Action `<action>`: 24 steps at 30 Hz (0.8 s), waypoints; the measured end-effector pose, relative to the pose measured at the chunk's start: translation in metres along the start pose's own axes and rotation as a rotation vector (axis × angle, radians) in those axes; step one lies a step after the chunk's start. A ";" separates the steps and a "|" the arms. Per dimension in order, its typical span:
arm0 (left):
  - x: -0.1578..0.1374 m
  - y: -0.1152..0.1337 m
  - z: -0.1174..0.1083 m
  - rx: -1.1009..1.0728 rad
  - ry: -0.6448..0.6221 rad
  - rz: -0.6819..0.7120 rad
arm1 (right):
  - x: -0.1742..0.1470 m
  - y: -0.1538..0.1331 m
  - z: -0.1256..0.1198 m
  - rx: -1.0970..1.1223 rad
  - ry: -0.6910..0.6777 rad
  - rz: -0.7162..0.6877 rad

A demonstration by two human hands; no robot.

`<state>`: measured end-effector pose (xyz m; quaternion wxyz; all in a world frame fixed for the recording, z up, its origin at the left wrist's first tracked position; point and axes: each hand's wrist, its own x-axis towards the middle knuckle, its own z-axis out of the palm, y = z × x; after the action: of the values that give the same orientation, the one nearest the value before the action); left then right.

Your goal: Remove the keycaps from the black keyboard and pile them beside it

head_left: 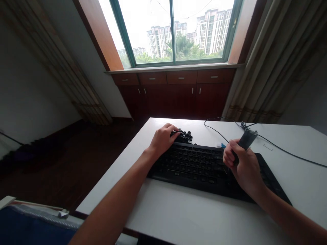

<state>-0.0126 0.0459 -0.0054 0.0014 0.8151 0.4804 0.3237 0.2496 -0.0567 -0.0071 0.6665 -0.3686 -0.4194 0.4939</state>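
Note:
A black keyboard lies across the white table, with many of its keycaps off and the bare sockets showing. Beyond its upper left edge is a pile of loose black keycaps. My left hand reaches to that pile, thumb and fingers closed on what looks like a black keycap. Above the keyboard's right part, my right hand is wrapped around a dark brush, its bristle end pointing up and away. A small blue item shows partly behind the keyboard, beside my right hand.
A black cable runs over the table, bundled near the far edge. A thin bent wire piece lies at the right. Past the table stand red-brown cabinets under a window. Blue fabric sits at the lower left.

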 end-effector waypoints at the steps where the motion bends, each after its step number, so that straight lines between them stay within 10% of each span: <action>1: 0.000 -0.002 0.000 0.006 0.001 -0.004 | 0.000 0.000 0.000 0.009 0.002 0.003; 13: -0.001 0.000 0.005 0.045 -0.033 0.041 | 0.007 -0.005 0.001 0.056 0.090 0.016; 24: -0.026 0.089 0.020 -0.163 -0.164 0.416 | 0.010 -0.004 0.002 0.040 0.163 0.055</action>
<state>0.0589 -0.0158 -0.0074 0.0395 0.9174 0.2724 0.2875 0.2505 -0.0477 -0.0004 0.6920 -0.4055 -0.3433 0.4887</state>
